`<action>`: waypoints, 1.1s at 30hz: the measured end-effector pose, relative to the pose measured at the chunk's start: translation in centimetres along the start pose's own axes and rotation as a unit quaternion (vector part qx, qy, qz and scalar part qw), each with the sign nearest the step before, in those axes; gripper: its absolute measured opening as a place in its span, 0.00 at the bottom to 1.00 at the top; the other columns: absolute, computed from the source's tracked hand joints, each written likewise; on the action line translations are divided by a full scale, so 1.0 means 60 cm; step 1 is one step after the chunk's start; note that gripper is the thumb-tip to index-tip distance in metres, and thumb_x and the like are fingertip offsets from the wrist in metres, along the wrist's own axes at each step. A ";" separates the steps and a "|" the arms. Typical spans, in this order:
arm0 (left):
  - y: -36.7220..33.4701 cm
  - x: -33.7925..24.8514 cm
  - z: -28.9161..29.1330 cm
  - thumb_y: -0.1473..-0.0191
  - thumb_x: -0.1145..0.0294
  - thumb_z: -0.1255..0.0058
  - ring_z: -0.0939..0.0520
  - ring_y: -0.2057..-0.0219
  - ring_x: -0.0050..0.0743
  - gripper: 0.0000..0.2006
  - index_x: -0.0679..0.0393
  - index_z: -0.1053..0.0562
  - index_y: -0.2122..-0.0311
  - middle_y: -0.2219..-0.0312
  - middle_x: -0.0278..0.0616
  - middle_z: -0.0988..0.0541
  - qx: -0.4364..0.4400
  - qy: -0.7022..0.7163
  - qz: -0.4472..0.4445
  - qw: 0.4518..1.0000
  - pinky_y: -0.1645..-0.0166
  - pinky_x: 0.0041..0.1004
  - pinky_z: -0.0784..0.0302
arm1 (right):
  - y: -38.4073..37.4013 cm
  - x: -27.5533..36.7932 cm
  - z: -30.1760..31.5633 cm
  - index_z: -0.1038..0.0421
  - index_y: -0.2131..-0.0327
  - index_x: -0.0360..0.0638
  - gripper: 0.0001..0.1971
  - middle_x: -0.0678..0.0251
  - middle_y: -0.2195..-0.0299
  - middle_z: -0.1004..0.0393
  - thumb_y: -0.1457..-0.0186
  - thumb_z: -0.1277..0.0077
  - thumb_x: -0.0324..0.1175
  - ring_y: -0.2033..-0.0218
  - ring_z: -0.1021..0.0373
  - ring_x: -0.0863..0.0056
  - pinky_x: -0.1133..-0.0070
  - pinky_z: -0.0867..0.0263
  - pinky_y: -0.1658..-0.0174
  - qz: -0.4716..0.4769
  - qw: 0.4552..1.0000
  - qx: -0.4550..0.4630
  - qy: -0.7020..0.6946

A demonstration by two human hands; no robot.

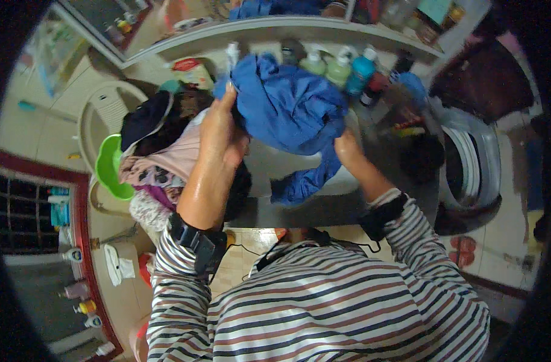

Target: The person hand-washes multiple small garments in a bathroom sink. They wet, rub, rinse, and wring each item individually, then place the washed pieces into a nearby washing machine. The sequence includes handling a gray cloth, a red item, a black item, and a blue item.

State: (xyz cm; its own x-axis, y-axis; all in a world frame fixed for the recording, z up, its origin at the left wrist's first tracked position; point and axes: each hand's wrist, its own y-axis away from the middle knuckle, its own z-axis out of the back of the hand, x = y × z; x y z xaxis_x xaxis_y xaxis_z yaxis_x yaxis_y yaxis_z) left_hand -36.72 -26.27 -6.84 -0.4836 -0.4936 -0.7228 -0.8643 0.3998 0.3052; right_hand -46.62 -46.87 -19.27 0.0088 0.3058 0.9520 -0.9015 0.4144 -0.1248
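A blue cloth garment point(290, 105) is bunched up in front of me, over a pale sink basin point(266, 166). At its left edge, my left hand point(221, 133) grips it with the thumb pointing up. My right hand point(351, 154) is closed on its lower right side, the fingers partly hidden. From near that hand a narrow part of the garment point(305, 183) hangs down over the basin's front edge. Both forearms look wet. Folds of cloth cover much of the basin.
Left of the basin lies a heap of clothes point(173, 154), beside a green plastic tub point(110, 166) and a washboard sink point(116, 102). Several pump bottles point(342, 66) line the back, below a mirror cabinet point(275, 27). A rounded grey-white appliance point(471, 163) stands at the right.
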 end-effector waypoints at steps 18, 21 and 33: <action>-0.051 0.236 0.119 0.48 0.67 0.54 0.26 0.65 0.34 0.12 0.54 0.36 0.58 0.65 0.39 0.28 -0.126 -0.006 0.106 0.986 0.61 0.36 0.29 | 0.003 -0.078 0.019 0.37 0.58 0.32 0.16 0.62 0.77 0.29 0.50 0.54 0.31 0.84 0.32 0.79 0.80 0.34 0.78 -0.138 0.959 0.244 0.038; -0.053 0.234 0.153 0.49 0.69 0.53 0.26 0.65 0.31 0.14 0.56 0.38 0.56 0.65 0.39 0.29 -0.073 -0.027 0.071 0.994 0.61 0.30 0.29 | -0.024 -0.084 0.077 0.38 0.57 0.31 0.17 0.64 0.73 0.29 0.49 0.54 0.31 0.84 0.34 0.78 0.81 0.35 0.78 -0.160 0.970 0.168 -0.075; -0.074 0.272 0.175 0.48 0.63 0.54 0.25 0.69 0.33 0.14 0.61 0.36 0.61 0.69 0.40 0.28 -0.182 -0.059 0.080 0.978 0.64 0.32 0.27 | -0.017 -0.149 0.071 0.46 0.47 0.44 0.31 0.51 0.49 0.42 0.54 0.51 0.45 0.50 0.43 0.55 0.69 0.47 0.48 -0.057 0.936 0.078 0.337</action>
State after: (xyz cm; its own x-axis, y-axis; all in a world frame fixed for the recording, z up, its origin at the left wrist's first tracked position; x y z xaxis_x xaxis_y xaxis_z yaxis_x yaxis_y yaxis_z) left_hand -39.32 -27.96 -26.49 -0.6162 -0.3458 -0.7076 -0.7810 0.1519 0.6058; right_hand -47.62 -53.70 -26.47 0.3321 0.7612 0.5571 -0.9300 0.3630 0.0585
